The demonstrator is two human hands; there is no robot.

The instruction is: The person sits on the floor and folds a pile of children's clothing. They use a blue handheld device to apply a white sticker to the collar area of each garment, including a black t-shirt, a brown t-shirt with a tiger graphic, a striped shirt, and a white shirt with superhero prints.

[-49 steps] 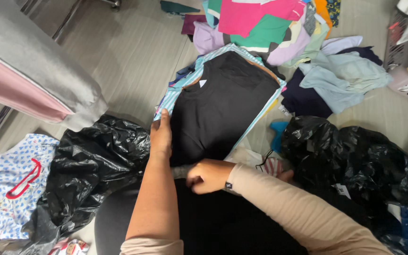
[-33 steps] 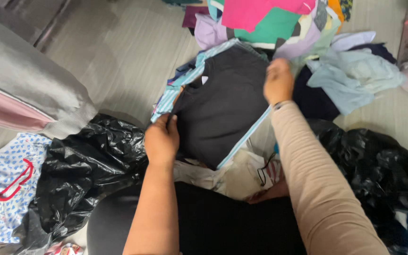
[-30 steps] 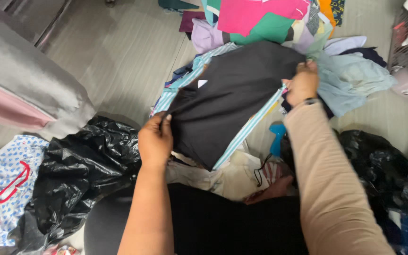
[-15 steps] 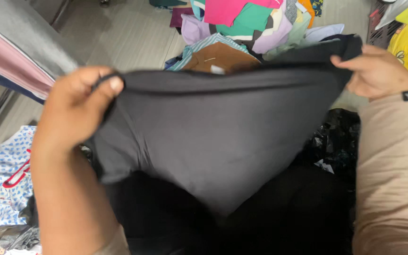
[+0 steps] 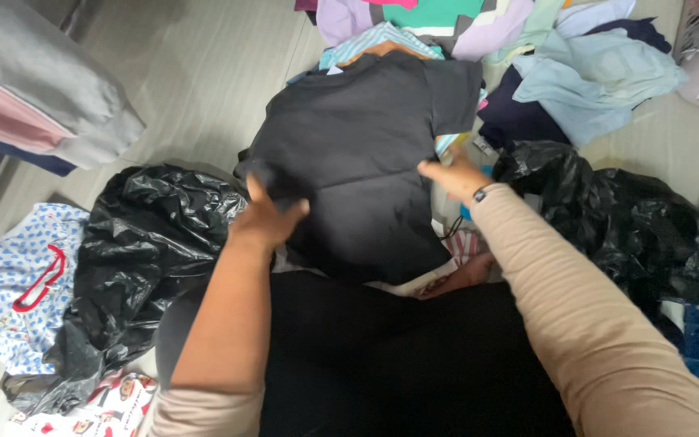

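The left hand (image 5: 269, 217) pinches the black T-shirt's (image 5: 357, 154) near-left edge, while the right hand (image 5: 453, 174) seemingly presses flat-fingered beside its right sleeve.

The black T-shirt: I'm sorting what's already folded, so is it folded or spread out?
Spread out. The black T-shirt lies flat on the clothes pile, one sleeve out; left hand and right hand rest at its edges.

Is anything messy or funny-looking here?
Yes. Clothes lie in a jumbled heap on the floor, not stacked. The black T-shirt under the left hand and right hand lies crooked. Crumpled black plastic bags sprawl on both sides.
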